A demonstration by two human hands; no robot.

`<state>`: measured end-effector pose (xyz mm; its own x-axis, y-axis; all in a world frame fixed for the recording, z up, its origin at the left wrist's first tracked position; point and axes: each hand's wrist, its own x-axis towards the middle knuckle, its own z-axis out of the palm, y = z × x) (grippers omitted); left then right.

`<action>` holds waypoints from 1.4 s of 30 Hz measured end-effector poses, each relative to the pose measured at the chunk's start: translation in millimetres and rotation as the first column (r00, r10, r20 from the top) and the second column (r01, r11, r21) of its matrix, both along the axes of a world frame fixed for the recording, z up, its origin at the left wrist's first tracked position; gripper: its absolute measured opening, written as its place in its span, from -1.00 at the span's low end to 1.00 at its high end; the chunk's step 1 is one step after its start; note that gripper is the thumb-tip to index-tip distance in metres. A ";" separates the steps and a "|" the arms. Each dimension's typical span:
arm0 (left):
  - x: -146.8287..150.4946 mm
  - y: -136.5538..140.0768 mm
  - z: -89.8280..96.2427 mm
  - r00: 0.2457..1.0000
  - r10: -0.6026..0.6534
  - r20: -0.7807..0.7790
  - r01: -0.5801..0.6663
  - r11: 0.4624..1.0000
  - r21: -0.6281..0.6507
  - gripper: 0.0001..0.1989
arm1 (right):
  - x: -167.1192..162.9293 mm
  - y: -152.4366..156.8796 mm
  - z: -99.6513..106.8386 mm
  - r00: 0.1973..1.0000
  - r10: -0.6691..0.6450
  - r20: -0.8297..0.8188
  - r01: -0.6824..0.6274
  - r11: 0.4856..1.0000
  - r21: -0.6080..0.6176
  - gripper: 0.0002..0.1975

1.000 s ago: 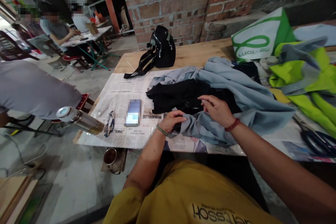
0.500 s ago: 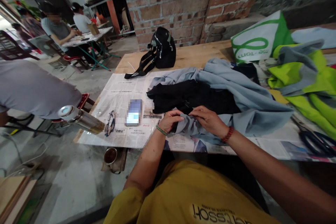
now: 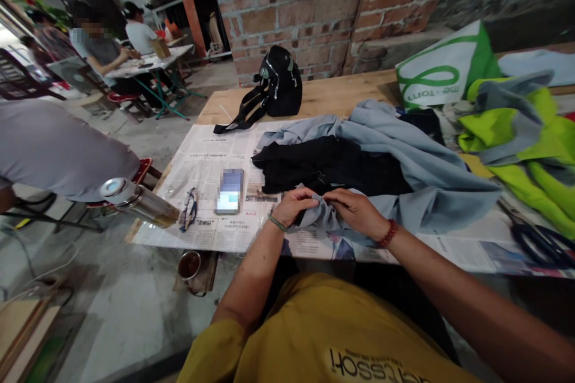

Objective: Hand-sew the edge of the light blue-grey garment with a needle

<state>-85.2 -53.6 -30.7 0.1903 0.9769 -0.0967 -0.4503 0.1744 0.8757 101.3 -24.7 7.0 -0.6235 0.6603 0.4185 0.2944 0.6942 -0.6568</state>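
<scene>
From here I see both hands working just inside the near edge of the surface (image 3: 359, 85). The left hand (image 3: 294, 206) and right hand (image 3: 357, 212) each pinch, thumb to fingers, a gathered bit of grey cloth (image 3: 449, 209). Below that edge, to the left, a cup (image 3: 189, 264) holds something brown. At the surface's left corner is a bottle (image 3: 146, 203), amber liquid towards its base, glasses (image 3: 189, 209) right beside it. Newspaper (image 3: 202, 161) lies flat from there to the cloth, giving the left hand elbow room, with only a phone (image 3: 229, 191) nearer in. On the right, scissors (image 3: 534, 233) lie near the edge, beyond the cloth's tip.

The grey cloth lies crumpled across the middle, its long axis running left to right, the tapered end pointing right. Black cloth (image 3: 332, 161) lies over it along much the same line, just past the fingers. Farther back, a strip of wood carries a black bag (image 3: 283, 81), its strap trailing left, and a green-and-white bag (image 3: 449, 69), contents hidden from me, with lime cloth (image 3: 516, 125) heaped nearby. Behind rises a brick wall (image 3: 305, 18).
</scene>
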 end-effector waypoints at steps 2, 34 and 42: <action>0.2 -0.4 0.3 1.000 -0.021 -0.003 0.021 1.000 -0.002 -0.71 | -0.4 -1.1 1.0 0.998 -0.059 -0.020 0.057 0.991 -0.122 -0.76; 1.7 -3.2 4.5 0.983 -0.079 -0.164 0.090 0.994 0.061 -0.67 | -7.7 -8.3 -7.6 0.760 -0.518 -0.394 -0.344 0.193 -0.919 -0.93; 2.0 -4.2 5.6 0.980 -0.097 -0.173 0.109 0.992 0.061 -0.66 | -2.1 -9.8 -9.6 0.780 -0.462 -0.421 -0.365 0.210 -0.907 -0.85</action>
